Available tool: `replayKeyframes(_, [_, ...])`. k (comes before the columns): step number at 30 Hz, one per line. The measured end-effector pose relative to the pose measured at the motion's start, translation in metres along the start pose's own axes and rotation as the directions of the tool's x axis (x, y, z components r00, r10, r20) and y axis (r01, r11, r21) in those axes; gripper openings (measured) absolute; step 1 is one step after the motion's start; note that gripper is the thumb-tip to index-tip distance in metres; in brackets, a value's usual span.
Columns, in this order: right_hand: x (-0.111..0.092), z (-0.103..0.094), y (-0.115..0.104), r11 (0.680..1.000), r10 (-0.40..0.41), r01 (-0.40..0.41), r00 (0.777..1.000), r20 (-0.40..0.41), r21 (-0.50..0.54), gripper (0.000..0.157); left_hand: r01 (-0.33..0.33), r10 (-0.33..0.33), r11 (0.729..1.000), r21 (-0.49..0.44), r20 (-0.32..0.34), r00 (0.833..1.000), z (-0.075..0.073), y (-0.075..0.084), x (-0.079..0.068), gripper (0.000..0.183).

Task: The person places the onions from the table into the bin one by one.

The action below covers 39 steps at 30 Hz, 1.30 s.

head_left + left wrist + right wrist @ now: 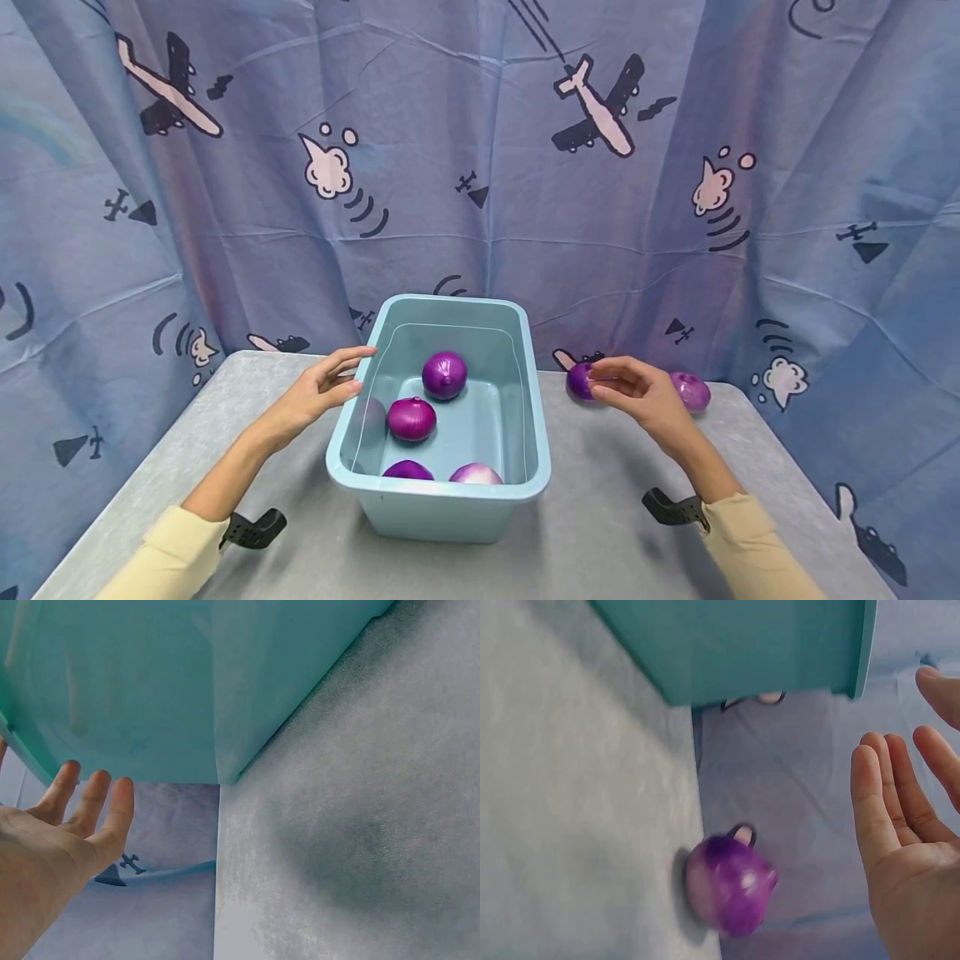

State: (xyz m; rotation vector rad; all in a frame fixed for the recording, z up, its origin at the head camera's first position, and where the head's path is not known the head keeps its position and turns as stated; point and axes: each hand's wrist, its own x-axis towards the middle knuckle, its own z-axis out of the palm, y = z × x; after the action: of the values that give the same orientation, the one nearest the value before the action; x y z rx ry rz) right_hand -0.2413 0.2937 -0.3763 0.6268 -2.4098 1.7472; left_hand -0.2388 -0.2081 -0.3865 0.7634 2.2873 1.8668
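4 onions lie in the blue bin; 2 loose onions sit right of it, near the empty, slightly spread right hand. The left hand, fingers extended, is at the bin's left rim.

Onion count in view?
6. In the bin: far onion, left onion, two near onions partly hidden by its near wall. On the table: one onion partly behind the right hand, another right of that hand. The wall may hide more.

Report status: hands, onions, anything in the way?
Left hand at the bin rim. Right hand empty, near two onions on the table. Four onions inside the bin. Nothing visible between right hand and bin.
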Motion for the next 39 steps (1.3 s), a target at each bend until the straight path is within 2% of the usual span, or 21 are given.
replayKeyframes(8, [-0.008,-0.017,0.026,0.994,0.082,-0.087,0.995,-0.060,-0.071,0.040,-0.006,0.006,1.000,-0.007,0.004,1.000,-0.001,-0.001,0.000,0.052])
replayKeyframes(13, [-0.009,-0.021,0.037,0.984,0.148,-0.157,0.984,-0.099,-0.089,0.047,-0.003,0.003,1.000,-0.002,0.003,1.000,-0.001,-0.001,0.001,0.052])
replayKeyframes(19, [-0.007,-0.025,0.052,0.974,0.188,-0.204,0.970,-0.152,-0.096,0.054,0.002,-0.002,1.000,-0.003,0.004,1.000,-0.001,0.000,0.000,0.053])
replayKeyframes(23, [-0.004,-0.024,0.061,0.966,0.212,-0.234,0.960,-0.185,-0.109,0.058,0.004,-0.004,1.000,-0.002,-0.001,1.000,-0.001,0.000,0.000,0.053])
replayKeyframes(28, [0.000,-0.021,0.071,0.960,0.200,-0.237,0.954,-0.224,-0.151,0.061,0.004,-0.004,1.000,-0.004,0.002,1.000,-0.001,-0.001,0.000,0.053])
replayKeyframes(39, [0.012,-0.014,0.087,0.941,0.261,-0.298,0.941,-0.216,-0.163,0.082,-0.004,0.005,1.000,-0.014,0.006,1.000,0.000,-0.003,0.001,0.052])
